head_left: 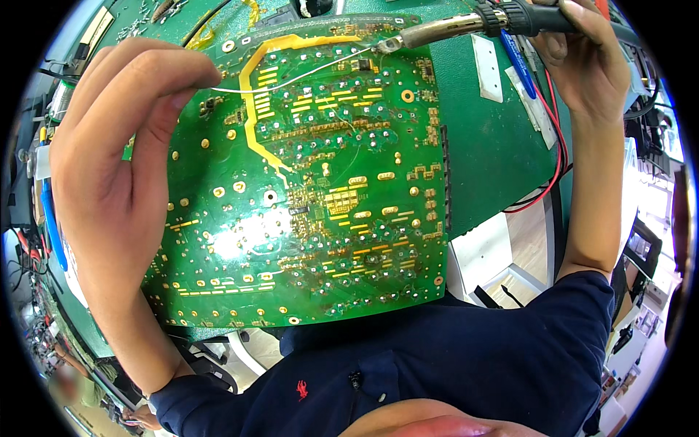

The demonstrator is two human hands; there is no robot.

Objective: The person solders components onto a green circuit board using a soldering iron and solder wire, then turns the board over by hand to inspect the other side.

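head view: a large green circuit board (306, 189) lies solder-side up on a green bench mat (488, 146), filling the middle of the scene. the left hand (116, 167) is raised over the board's left part, thumb and forefinger pressed together on a thin solder wire (291, 76) that runs right and far toward the board's far edge. the right hand (582, 51) is closed around the dark handle of a soldering iron (466, 25) at the far right, its metal barrel pointing left so the tip meets the end of the wire at a joint near the far edge of the board. whether the tip actually touches the pad is too small to tell.

most pads across the board already look shiny and filled, row after row, so the soldering seems well along; the joint under the tip appears to be the one in hand now, and which spots on the far strip remain undone cannot be judged. red and black leads (557, 146) trail along the mat to the right, beside a blue pen (518, 64) and white labels (486, 67).
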